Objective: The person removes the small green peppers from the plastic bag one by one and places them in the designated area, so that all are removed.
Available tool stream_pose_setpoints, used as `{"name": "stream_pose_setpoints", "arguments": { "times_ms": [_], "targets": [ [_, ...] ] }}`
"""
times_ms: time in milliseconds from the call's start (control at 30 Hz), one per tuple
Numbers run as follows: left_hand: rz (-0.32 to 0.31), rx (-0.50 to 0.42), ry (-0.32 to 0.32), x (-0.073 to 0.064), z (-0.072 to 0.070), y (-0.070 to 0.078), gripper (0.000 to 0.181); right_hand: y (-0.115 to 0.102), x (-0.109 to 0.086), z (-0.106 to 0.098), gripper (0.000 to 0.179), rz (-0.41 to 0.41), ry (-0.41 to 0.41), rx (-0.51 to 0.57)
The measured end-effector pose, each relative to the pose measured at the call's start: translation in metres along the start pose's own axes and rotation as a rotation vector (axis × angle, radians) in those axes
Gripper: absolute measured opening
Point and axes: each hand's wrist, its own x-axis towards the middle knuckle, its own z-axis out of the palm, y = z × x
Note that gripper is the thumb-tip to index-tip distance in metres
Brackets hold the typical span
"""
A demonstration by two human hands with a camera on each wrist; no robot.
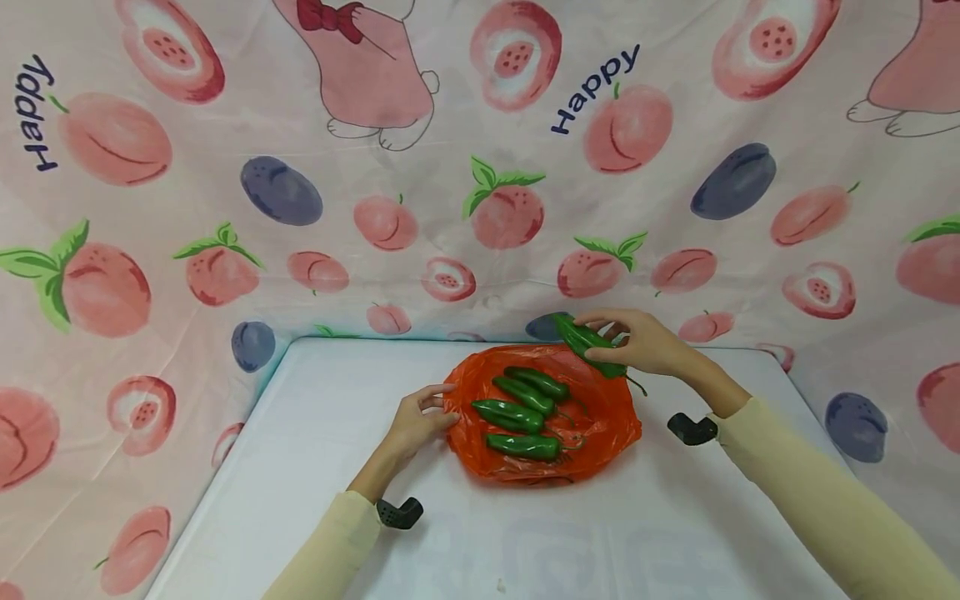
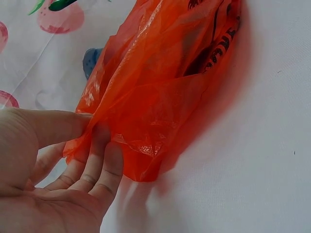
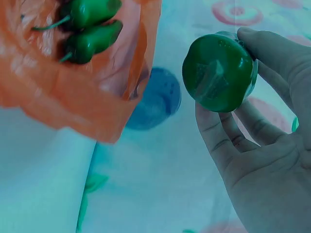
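Green pepper [image 1: 576, 336] is hovering in our right hand [image 1: 639, 342] by the far right rim of the orange bag [image 1: 603, 442], near the far edge of the table [image 1: 315, 442]. We are judging it light, firm and slick-skinned, so best held round its thick middle, clear of the thin stem [image 1: 637, 384]. Our right fingers [image 3: 214, 135] are gripping it, that arm [image 1: 825, 492] slanting in over the table's right edge, while our left hand [image 1: 416, 422] is pinching the bag's left rim.
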Motion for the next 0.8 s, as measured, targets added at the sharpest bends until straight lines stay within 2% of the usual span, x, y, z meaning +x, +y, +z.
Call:
{"name": "stream_pose_setpoints", "arguments": {
  "times_ms": [433,800],
  "targets": [
    [-0.011,-0.023,-0.006,0.000,0.001,-0.002,0.050,0.034,-0.033,-0.020,0.051,0.105,0.059,0.029],
    [-0.005,-0.023,-0.009,0.001,0.000,-0.003,0.050,0.062,-0.057,-0.024,0.053,0.160,0.090,0.027]
  ]
}}
